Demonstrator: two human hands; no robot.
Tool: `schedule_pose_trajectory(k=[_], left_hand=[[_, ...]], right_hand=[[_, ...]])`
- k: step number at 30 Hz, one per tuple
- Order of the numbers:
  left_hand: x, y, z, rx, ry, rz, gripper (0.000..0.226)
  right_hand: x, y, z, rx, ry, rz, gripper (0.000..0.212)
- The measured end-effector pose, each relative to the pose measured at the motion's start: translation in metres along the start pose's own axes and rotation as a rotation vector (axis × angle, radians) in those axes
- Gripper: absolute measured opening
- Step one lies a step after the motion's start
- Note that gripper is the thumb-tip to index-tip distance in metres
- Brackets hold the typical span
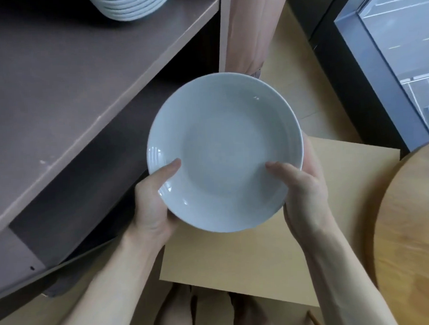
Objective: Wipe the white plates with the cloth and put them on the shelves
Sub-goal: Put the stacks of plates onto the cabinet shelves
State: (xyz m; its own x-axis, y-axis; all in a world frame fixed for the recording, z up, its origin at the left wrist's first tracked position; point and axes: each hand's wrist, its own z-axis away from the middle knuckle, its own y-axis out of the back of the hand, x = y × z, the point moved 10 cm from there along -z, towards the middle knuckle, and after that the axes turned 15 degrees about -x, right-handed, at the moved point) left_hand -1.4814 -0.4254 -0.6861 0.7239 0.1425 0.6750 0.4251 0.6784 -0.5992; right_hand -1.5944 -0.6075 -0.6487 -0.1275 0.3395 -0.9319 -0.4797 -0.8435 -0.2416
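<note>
I hold the plate [225, 152] in mid-air, left hand [152, 203] curled on its rim at 8 o'clock, right hand [304, 190] at 4; it may clip the shelf [80, 82] at 10 o'clock.

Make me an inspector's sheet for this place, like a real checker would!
Surface: grey-brown shelf top, beside the person.
Job's things: white plate held in the air; stack of white plates on the shelf's far end; cloth not seen.
Clutter: nothing seen.
Grippers: left hand and right hand each grip the plate's rim, thumbs on top.
Cables: nothing seen.
Surroundings: pink curtain, window, round wooden table, light square board below the plate.
</note>
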Motion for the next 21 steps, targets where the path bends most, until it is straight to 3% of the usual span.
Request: schedule_pose_trajectory(k=[11, 21], left_hand=[[0.011, -0.008, 0.052, 0.07, 0.1, 0.036, 0.042], [0.126, 0.038, 0.14, 0.247, -0.113, -0.005, 0.044]], right_hand=[[-0.018, -0.022, 0.044, 0.044, -0.037, -0.065, 0.06], [-0.051, -0.152, 0.003, -0.239, -0.027, -0.034, 0.065]])
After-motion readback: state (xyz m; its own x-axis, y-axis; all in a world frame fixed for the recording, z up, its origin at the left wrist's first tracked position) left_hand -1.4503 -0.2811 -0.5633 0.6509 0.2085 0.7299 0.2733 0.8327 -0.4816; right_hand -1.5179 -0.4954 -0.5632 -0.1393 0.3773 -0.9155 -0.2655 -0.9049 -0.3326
